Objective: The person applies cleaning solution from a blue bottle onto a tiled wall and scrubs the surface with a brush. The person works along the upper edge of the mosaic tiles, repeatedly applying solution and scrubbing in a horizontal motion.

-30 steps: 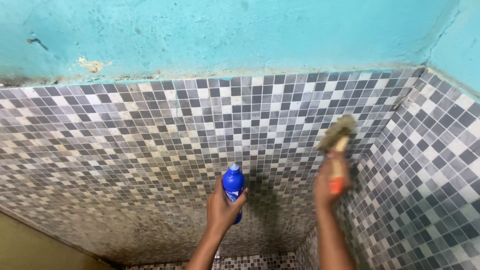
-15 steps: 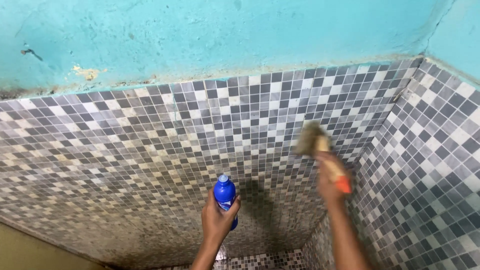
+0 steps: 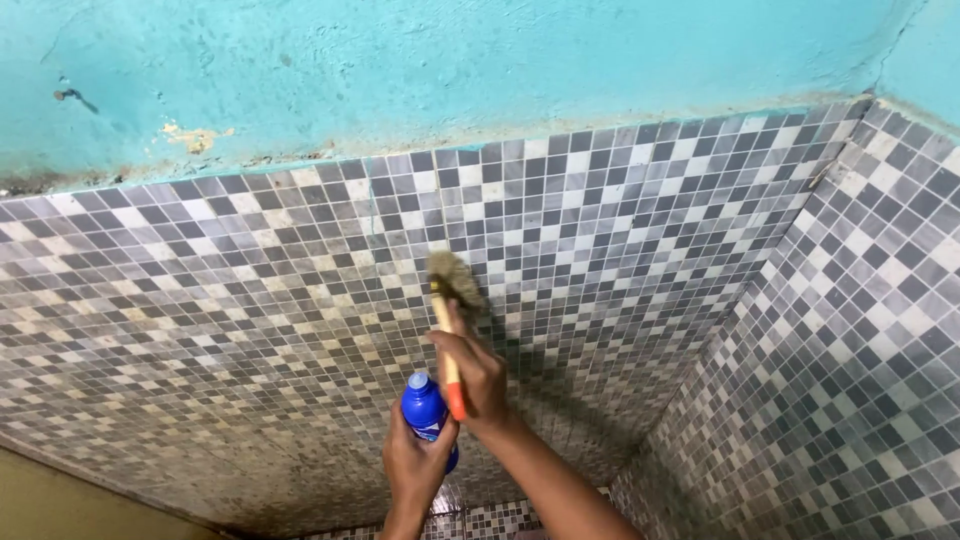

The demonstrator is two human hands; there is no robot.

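Scrubbing brush (image 3: 452, 283) held against a mosaic tile wall (image 3: 620, 220). The right hand (image 3: 478, 375) is seen closed around the brush's wooden handle, whose orange end (image 3: 456, 403) projects just below the fist; the worn bristle head is shown directly above the grip, pressed to the grey and white tiles. The left hand (image 3: 415, 468) is wrapped around the body of a blue plastic bottle (image 3: 426, 415), which is held upright just below and to the left of the brush grip, its pale blue cap (image 3: 419, 381) beside the orange handle end. The two hands are nearly touching. A shadow is cast on the tiles to the right of the grip. Stained, yellowed tiles are seen to the left of both hands, and a turquoise painted wall (image 3: 450, 60) with flaked patches is shown above the tiling. A second tiled wall (image 3: 860, 330) meets the first at a corner well to the right.
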